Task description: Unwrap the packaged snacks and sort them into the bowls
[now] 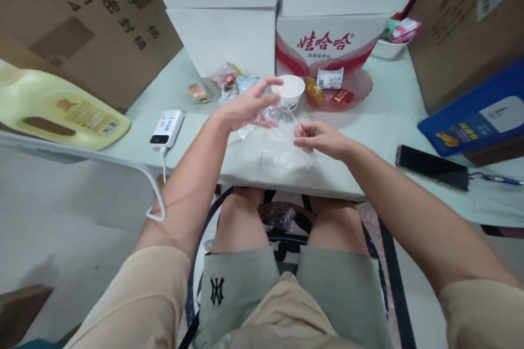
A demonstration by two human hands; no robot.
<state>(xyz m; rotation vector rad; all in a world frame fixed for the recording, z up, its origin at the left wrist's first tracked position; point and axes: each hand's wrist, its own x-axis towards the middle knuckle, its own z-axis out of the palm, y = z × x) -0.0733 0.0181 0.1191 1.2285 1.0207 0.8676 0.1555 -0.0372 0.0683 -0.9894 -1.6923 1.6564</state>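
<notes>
My left hand (257, 101) is spread over the table with its fingers apart, just left of a small white paper bowl (289, 90) with a printed band. Crumpled clear plastic film (282, 144) lies under and between both hands; some of it shows by the left fingers, and I cannot tell whether they touch it. The fingertips of my right hand (317, 137) are pinched together in front of the bowl. From them a thin whitish strip (293, 117) points up toward the bowl; its exact kind is unclear.
A pink glass bowl (362, 92) holds small packets. Left are wrapped snacks (199, 93), a white power bank (167, 128) with its cable, and a yellow jug (94, 112). A phone (432, 166) and blue container (475, 114) stand right. Cartons (229, 38) wall the back.
</notes>
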